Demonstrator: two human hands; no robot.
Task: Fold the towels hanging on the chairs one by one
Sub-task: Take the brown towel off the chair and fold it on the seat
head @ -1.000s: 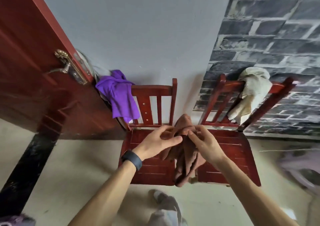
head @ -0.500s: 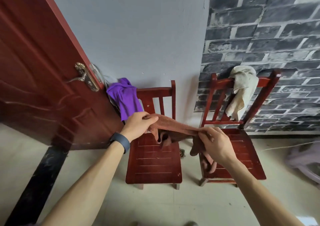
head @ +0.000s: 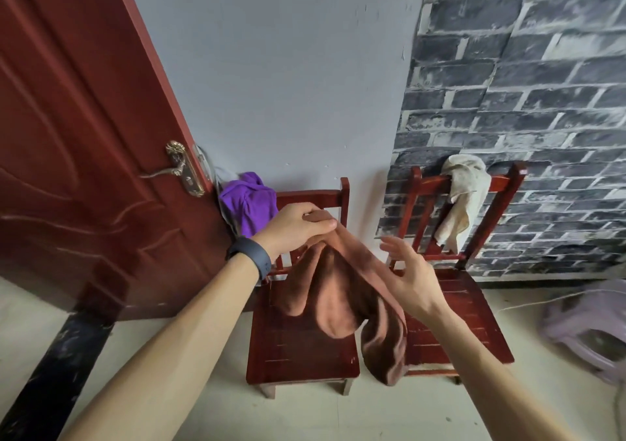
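A brown towel (head: pixel 335 291) hangs in loose folds in front of two red wooden chairs. My left hand (head: pixel 294 229) pinches its top corner, raised before the back of the left chair (head: pixel 301 349). Fingers spread, my right hand (head: pixel 410 278) lies against the towel's slanting upper edge, and the cloth drapes past its palm. A purple towel (head: pixel 249 202) hangs over the left chair's back at its left post. A cream towel (head: pixel 462 196) is draped over the top rail of the right chair (head: pixel 464 308).
A red door (head: pixel 84 129) with a brass handle (head: pixel 176 168) stands open at the left, close to the left chair. The grey wall and brick-pattern wall are behind the chairs. A pale purple stool (head: pixel 589 329) sits on the floor at the right.
My left hand has lifted its corner of the brown towel higher. My right hand has opened from its pinch, and the towel now hangs down instead of stretching between both hands.
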